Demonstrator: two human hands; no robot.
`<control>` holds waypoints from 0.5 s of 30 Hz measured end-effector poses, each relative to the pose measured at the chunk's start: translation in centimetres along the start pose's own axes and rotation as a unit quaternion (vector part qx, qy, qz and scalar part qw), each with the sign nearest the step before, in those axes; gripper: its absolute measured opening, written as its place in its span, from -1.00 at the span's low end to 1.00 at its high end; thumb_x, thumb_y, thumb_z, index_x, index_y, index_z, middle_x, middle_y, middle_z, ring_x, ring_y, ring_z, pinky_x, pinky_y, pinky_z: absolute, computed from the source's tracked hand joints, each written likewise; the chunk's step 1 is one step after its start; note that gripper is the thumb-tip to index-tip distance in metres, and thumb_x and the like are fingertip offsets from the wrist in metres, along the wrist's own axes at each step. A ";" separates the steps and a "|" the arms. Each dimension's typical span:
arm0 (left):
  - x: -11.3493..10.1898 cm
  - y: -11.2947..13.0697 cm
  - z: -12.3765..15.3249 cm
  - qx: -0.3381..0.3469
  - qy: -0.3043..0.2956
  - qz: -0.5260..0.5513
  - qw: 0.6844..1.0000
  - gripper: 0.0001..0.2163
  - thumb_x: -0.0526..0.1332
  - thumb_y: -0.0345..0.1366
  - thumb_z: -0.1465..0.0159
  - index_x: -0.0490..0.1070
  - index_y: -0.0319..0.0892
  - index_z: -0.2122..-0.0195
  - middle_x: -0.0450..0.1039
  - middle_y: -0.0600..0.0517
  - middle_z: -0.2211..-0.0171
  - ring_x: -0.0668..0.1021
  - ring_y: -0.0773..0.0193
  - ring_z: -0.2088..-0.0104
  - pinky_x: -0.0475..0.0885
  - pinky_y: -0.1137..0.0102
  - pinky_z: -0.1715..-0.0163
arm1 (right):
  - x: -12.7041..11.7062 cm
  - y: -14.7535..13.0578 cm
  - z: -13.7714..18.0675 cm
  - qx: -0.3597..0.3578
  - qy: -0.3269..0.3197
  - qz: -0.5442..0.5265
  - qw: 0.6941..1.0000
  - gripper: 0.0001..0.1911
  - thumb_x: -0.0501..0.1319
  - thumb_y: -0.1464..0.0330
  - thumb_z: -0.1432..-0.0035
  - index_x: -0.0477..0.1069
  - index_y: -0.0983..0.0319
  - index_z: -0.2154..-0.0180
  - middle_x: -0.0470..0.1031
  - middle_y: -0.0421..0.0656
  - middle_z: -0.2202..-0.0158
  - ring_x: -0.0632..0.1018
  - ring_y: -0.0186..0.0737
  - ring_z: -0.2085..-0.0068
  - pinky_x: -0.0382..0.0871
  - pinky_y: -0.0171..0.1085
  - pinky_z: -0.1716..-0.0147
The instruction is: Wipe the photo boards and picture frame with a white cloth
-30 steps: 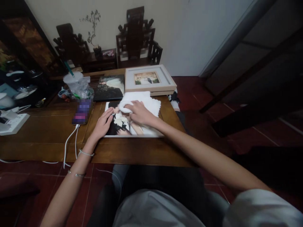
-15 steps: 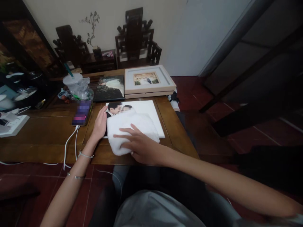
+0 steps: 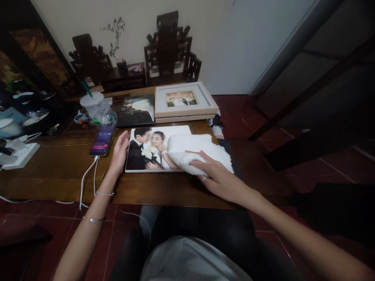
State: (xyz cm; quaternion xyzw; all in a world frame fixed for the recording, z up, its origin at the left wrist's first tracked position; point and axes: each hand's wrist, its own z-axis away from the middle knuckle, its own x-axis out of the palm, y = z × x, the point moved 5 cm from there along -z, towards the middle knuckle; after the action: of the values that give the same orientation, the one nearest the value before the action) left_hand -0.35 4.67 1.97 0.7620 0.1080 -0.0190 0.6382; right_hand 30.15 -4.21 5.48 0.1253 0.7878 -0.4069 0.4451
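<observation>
Head view: I see left hand (image 3: 118,153) at left edge of photo panel (image 3: 145,156), fingers nearly straight, close together; if they touch edge, I cannot tell. Right hand (image 3: 219,177) holds white cloth (image 3: 197,145) over right part of panel, fingers gripping fold, some tips hidden. Panel lies flat on wooden table (image 3: 159,188), between phone (image 3: 103,141) and cloth's far end.

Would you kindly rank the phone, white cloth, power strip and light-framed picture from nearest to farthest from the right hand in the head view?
1. White cloth: held by the right hand.
2. Light-framed picture: ahead, beyond the cloth.
3. Phone: left of the left hand.
4. Power strip: at the far left.
</observation>
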 end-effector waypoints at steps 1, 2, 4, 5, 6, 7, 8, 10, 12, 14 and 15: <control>0.0 0.1 0.1 -0.012 0.000 0.007 1.000 -0.46 0.09 0.08 -0.36 0.19 -0.03 -0.29 0.23 -0.18 -0.32 0.40 -0.01 -0.26 0.32 0.04 -0.20 | 0.2 0.0 -0.3 0.002 0.010 0.007 1.000 -0.51 0.04 0.57 0.04 0.45 0.19 0.06 0.51 0.05 -0.08 0.29 0.09 -0.31 0.10 0.34 -0.23; 0.0 0.3 0.3 -0.022 -0.002 0.009 1.000 -0.45 0.07 0.10 -0.36 0.16 0.00 -0.30 0.22 -0.17 -0.33 0.42 -0.02 -0.24 0.34 0.03 -0.18 | 0.5 -0.2 -0.6 0.003 0.017 0.014 1.000 -0.54 0.06 0.56 0.02 0.45 0.19 0.07 0.52 0.04 -0.04 0.28 0.11 -0.31 0.09 0.35 -0.23; -0.1 0.8 0.7 -0.030 -0.005 0.011 0.999 -0.43 0.03 0.15 -0.36 0.13 0.05 -0.32 0.20 -0.15 -0.34 0.43 -0.04 -0.23 0.39 0.03 -0.13 | 1.1 -0.9 -1.4 0.000 0.024 0.033 0.999 -0.61 0.09 0.52 -0.05 0.46 0.20 0.08 0.52 0.07 -0.04 0.28 0.16 -0.31 0.07 0.36 -0.22; -0.1 1.1 1.1 -0.030 -0.005 0.012 0.999 -0.42 0.02 0.16 -0.35 0.11 0.06 -0.33 0.17 -0.14 -0.36 0.43 -0.05 -0.23 0.40 0.03 -0.12 | 1.4 -1.3 -1.7 -0.005 0.022 0.043 0.999 -0.65 0.11 0.49 -0.09 0.47 0.21 0.08 0.49 0.10 -0.08 0.28 0.18 -0.30 0.06 0.37 -0.22; -0.2 1.6 1.5 -0.031 -0.003 0.015 0.999 -0.41 0.01 0.17 -0.35 0.09 0.07 -0.34 0.17 -0.14 -0.36 0.43 -0.06 -0.23 0.41 0.03 -0.11 | 1.8 -1.9 -2.1 -0.013 0.020 0.053 0.998 -0.69 0.13 0.45 -0.14 0.47 0.22 0.08 0.47 0.12 -0.12 0.28 0.21 -0.30 0.05 0.39 -0.21; -0.2 2.2 1.9 -0.030 0.000 0.020 0.999 -0.39 0.00 0.18 -0.35 0.09 0.06 -0.34 0.19 -0.14 -0.35 0.43 -0.07 -0.23 0.42 0.02 -0.11 | 2.3 -2.6 -2.4 -0.028 0.018 0.061 0.998 -0.72 0.15 0.41 -0.17 0.48 0.23 0.08 0.43 0.13 -0.16 0.28 0.23 -0.30 0.04 0.41 -0.20; -0.3 2.9 2.4 -0.029 0.002 0.028 0.999 -0.38 -0.01 0.19 -0.34 0.10 0.04 -0.34 0.21 -0.14 -0.34 0.42 -0.08 -0.23 0.41 0.00 -0.11 | 2.7 -3.3 -2.7 -0.046 0.017 0.069 0.996 -0.75 0.17 0.37 -0.20 0.48 0.22 0.08 0.39 0.12 -0.21 0.27 0.24 -0.30 0.03 0.42 -0.20; -0.4 4.9 3.5 -0.017 0.008 0.044 0.999 -0.39 -0.02 0.20 -0.34 0.12 0.03 -0.33 0.24 -0.12 -0.32 0.41 -0.09 -0.24 0.39 -0.02 -0.13 | 3.5 -4.8 -3.1 -0.087 0.028 0.084 0.992 -0.77 0.21 0.30 -0.22 0.50 0.21 0.11 0.31 0.08 -0.28 0.23 0.25 -0.32 -0.01 0.43 -0.22; -0.3 7.5 4.8 0.009 0.012 0.049 0.999 -0.40 -0.07 0.19 -0.36 0.14 0.04 -0.33 0.25 -0.09 -0.32 0.40 -0.08 -0.25 0.37 -0.02 -0.16 | 3.8 -6.4 -3.5 -0.123 0.053 0.101 0.986 -0.79 0.24 0.27 -0.21 0.50 0.19 0.14 0.24 0.05 -0.33 0.19 0.26 -0.34 -0.05 0.43 -0.24; 0.1 10.2 6.2 0.026 0.011 0.048 0.998 -0.43 -0.12 0.16 -0.38 0.15 0.06 -0.33 0.24 -0.04 -0.33 0.38 -0.08 -0.26 0.37 -0.01 -0.17 | 3.7 -8.2 -3.8 -0.142 0.082 0.117 0.980 -0.82 0.23 0.29 -0.22 0.51 0.18 0.15 0.17 0.03 -0.37 0.15 0.27 -0.36 -0.07 0.42 -0.25; 0.3 11.5 6.8 0.033 0.016 0.046 0.998 -0.43 -0.14 0.16 -0.39 0.16 0.08 -0.33 0.24 -0.02 -0.33 0.37 -0.09 -0.27 0.38 -0.01 -0.17 | 3.5 -9.0 -4.0 -0.144 0.092 0.121 0.978 -0.84 0.20 0.31 -0.25 0.51 0.17 0.16 0.15 0.00 -0.38 0.15 0.26 -0.36 -0.06 0.40 -0.26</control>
State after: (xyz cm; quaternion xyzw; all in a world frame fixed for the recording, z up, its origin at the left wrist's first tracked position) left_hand 2.86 -3.83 11.83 0.7871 0.0821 0.0191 0.6111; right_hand 20.70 -7.53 8.52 0.1913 0.8549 -0.2189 0.4297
